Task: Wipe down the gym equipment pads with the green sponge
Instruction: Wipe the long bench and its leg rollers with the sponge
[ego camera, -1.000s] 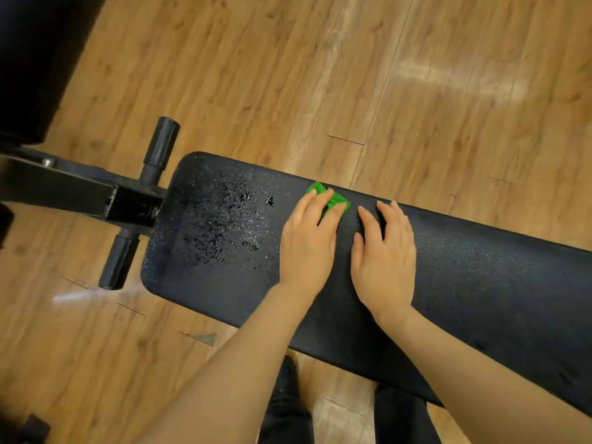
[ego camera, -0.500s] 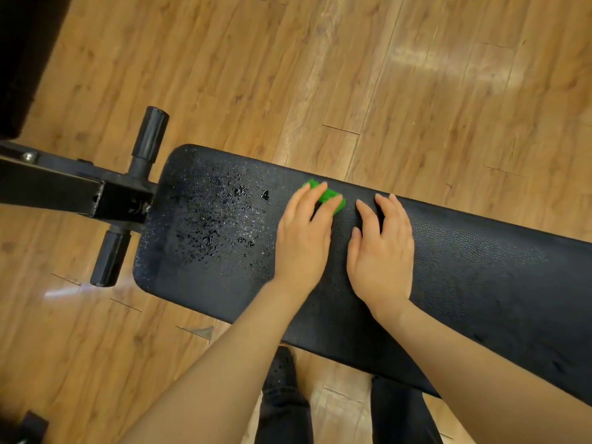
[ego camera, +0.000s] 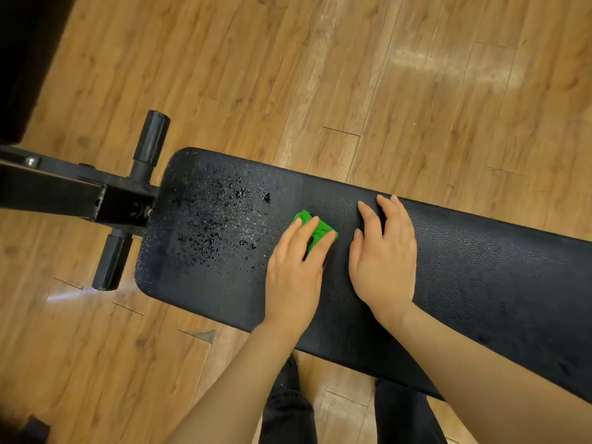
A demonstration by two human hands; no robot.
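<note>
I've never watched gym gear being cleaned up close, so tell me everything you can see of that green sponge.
The green sponge is small, bright green and rough-textured, with a dark spot on its top. It lies flat on the black bench pad, at the edge of a patch of water droplets. The left hand presses on it with straight fingers, covering much of it. The right hand rests on the pad beside it, not touching it.

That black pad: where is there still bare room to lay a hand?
The pad is bare from the right hand out to the picture's right edge. Droplets cover the end by the frame. The middle is crowded: the left hand presses the sponge beside the right hand.
</note>
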